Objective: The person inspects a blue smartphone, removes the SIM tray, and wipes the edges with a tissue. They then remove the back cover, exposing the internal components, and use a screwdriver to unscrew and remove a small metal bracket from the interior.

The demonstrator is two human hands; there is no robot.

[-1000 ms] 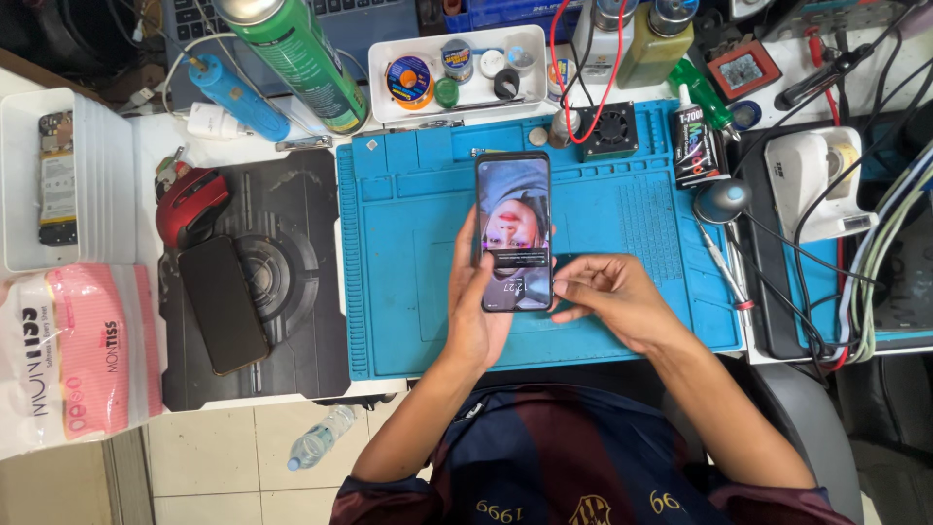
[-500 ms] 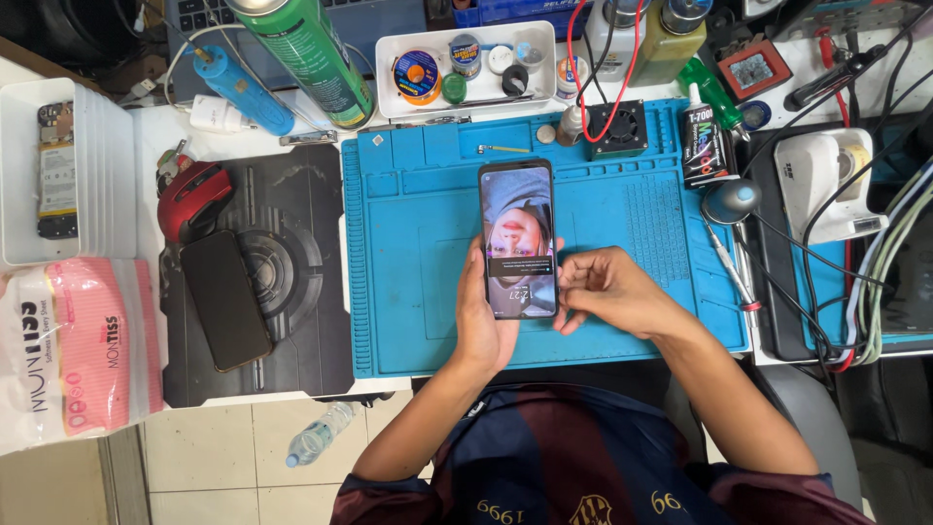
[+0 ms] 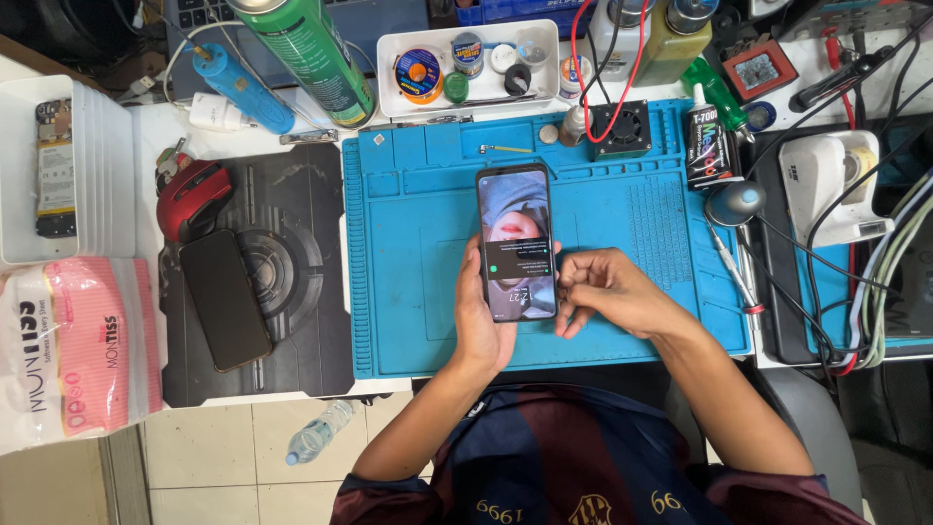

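Note:
A smartphone [image 3: 517, 243] with its screen lit lies upright over the blue work mat [image 3: 418, 214]. My left hand [image 3: 478, 326] grips the phone from its lower left side and underneath. My right hand [image 3: 603, 292] rests on the mat at the phone's right edge, its fingers curled against the side of the phone. Whether anything is pinched between those fingers is hidden.
A second dark phone [image 3: 224, 299] lies on a black mat [image 3: 292, 321] beside a red mouse [image 3: 192, 199]. A green spray can [image 3: 309, 53], a white parts tray [image 3: 466, 58], a glue tube [image 3: 707, 146], cables [image 3: 875, 282] and a pack of tissues [image 3: 78, 350] surround the mat.
The phone's screen picture changed to a lock-style view. My hands and the phone stayed in nearly the same place over the mat.

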